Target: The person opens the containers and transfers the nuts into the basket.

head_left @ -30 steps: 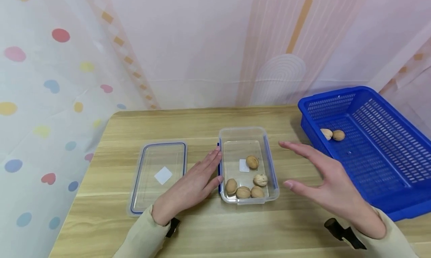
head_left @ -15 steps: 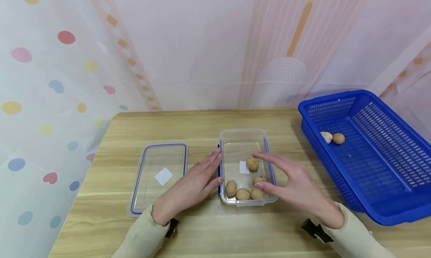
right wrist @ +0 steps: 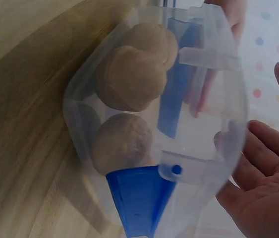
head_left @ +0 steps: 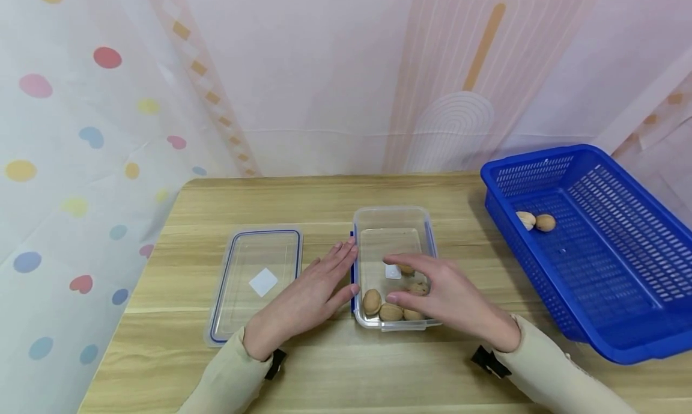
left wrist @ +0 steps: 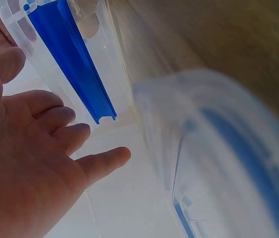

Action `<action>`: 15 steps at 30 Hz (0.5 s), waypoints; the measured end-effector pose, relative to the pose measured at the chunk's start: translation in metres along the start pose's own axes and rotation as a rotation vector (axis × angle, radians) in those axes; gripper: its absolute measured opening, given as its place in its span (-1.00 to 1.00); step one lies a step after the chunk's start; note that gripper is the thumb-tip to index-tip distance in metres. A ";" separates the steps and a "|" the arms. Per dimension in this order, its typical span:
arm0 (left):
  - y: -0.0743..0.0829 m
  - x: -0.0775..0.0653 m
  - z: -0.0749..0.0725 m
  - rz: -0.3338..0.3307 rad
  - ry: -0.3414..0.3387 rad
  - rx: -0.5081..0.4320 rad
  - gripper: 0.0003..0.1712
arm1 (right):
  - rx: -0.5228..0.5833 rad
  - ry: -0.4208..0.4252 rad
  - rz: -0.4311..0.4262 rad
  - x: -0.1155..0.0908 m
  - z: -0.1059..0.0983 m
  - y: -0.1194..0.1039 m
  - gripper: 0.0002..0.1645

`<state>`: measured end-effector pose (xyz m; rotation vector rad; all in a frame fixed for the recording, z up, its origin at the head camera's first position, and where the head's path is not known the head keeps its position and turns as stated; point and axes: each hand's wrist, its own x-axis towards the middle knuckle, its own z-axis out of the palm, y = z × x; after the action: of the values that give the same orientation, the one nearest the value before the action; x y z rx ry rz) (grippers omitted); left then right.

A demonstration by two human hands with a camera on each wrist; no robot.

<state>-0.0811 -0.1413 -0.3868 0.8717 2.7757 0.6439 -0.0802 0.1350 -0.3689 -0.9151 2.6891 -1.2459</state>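
A clear plastic food container (head_left: 390,217) with blue side latches stands in the middle of the table. Several walnuts (head_left: 372,302) lie inside it, mostly along its near end; some are partly covered by my right hand (head_left: 451,294). That hand hovers over the container's right side, thumb and fingers spread apart with nothing between them. Straight fingers of my left hand (head_left: 303,300) rest by the left wall, close to the blue latch (left wrist: 72,59) in the left wrist view. In the right wrist view, walnuts (right wrist: 129,79) show through the clear end wall.
Left of the container lies its clear lid (head_left: 254,255) with a blue seal and a white label (head_left: 263,282). A blue plastic basket (head_left: 611,258) stands at the right, with two walnuts (head_left: 545,223) in it. A patterned cloth (head_left: 324,77) hangs behind the wooden table (head_left: 346,378).
My right hand has moved left from beside the basket to over the container. The left hand has stayed at the container's left side, and the walnuts have kept their places.
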 end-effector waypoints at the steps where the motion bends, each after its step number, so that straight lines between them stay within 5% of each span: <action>1: 0.000 0.000 0.000 -0.001 -0.002 0.001 -0.20 | -0.003 -0.008 0.000 0.002 0.002 0.001 -0.32; 15: 0.000 0.000 0.000 0.003 -0.003 0.001 -0.19 | -0.083 -0.208 -0.002 0.017 0.020 0.005 -0.26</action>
<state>-0.0811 -0.1417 -0.3869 0.8770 2.7732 0.6415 -0.0914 0.1141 -0.3825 -0.9964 2.5932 -0.9851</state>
